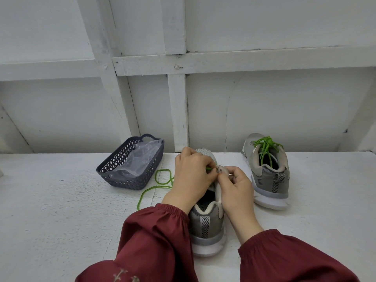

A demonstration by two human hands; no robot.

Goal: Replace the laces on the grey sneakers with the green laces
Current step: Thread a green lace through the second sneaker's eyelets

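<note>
Threading the green lace [156, 183] into the near sneaker [207, 222] on the desk [61, 220].

The left hand [191, 178] has its grip pinched on the lace end; the right hand [234, 188] grasps the eyelet flap. The far sneaker [268, 171] is already laced green. The end may slip or miss the hole, because the fingers hide it, and the loose lace could tangle. The desk is white and rough, with a dark basket [130, 163] near a white panelled wall.
</note>
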